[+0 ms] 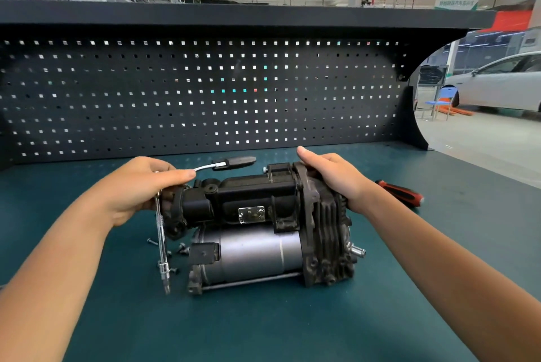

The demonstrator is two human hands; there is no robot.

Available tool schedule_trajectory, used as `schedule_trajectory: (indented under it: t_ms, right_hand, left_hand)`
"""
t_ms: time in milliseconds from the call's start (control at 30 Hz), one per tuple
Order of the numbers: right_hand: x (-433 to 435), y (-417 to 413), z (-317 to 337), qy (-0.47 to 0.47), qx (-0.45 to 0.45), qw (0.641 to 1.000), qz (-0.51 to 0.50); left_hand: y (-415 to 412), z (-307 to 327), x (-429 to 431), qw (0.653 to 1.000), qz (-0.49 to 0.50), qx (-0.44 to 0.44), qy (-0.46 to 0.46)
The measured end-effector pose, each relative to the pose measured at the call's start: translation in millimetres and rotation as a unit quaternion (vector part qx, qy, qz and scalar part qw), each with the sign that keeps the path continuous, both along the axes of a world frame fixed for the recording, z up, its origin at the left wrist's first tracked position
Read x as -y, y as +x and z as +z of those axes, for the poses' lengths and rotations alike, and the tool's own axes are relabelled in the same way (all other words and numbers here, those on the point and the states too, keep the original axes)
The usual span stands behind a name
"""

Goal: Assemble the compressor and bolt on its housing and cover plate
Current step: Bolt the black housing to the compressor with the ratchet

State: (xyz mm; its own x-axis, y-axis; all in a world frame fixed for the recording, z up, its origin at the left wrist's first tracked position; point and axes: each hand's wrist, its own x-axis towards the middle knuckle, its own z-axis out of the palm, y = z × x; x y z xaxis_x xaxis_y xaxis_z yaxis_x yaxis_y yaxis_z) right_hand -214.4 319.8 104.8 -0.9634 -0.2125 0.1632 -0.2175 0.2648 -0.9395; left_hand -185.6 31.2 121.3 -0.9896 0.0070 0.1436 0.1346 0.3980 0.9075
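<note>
On the green bench (263, 329), left hand (140, 186) grips a ratchet (234, 162), right hand (336, 180) grasps the compressor (251, 250).

You have a single view, from the camera worn on your head. It looks forward and down across the counter (263, 332), facing the pegboard (205, 92) at its back, with the dark shelf (234, 16) above it and the workshop hall (483, 133) open at the right edge. The wide lens bows straight lines near the borders. It sits close: your forearms enter from the lower corners, and your left hand (137, 186) with its slim metal tool (160, 230), your right hand (336, 177) and the compressor (257, 230) fill the centre.
</note>
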Motion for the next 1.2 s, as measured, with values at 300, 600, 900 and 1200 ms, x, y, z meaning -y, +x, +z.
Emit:
schedule_trajectory:
  t_ms: [300,600,900,1200]
  right_hand:
    - [0.6,3.7,2.1,0.034,-0.006,0.999,0.013]
    - [-8.3,61.8,-26.9,0.353,-0.267,0.893,-0.086]
    - [5.5,64.0,-42.9,0.369,-0.32,0.858,-0.159]
    - [19.2,68.7,-43.0,0.328,-0.308,0.871,-0.195]
  left_hand:
    - [-4.3,9.8,32.5,0.991,0.097,-0.014,0.087]
    - [-9.1,16.7,15.8,0.94,0.093,-0.089,0.315]
    - [-15.7,9.4,20.9,0.918,0.096,-0.064,0.378]
    - [-18.6,10.6,16.9,0.926,0.078,-0.106,0.355]
